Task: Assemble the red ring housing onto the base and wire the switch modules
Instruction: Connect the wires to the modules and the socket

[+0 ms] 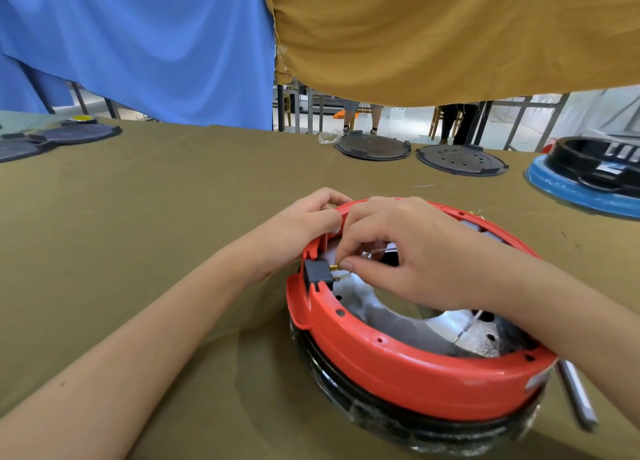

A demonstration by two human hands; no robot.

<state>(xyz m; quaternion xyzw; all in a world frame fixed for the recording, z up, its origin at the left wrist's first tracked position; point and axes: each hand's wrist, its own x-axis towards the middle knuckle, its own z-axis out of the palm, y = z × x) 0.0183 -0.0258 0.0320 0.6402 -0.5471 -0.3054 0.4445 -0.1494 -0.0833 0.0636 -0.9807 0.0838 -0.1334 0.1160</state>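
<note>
A red ring housing [408,369] sits on a black base [398,425] at the lower right of the table. Inside it shows a silver metal plate [446,331]. A black switch module [317,274] is set in the ring's left wall, with brass terminals pointing inward. My right hand [408,251] reaches over the ring and pinches a thin wire end at those terminals. My left hand [304,222] grips the ring's far left rim from outside, fingers curled over the edge.
A grey metal rod [576,394] lies right of the ring. Two dark round lids [372,146] [460,160] rest at the table's far edge. A black part on a blue ring [588,179] stands far right. Dark plates [65,135] lie far left. Cloths hang behind.
</note>
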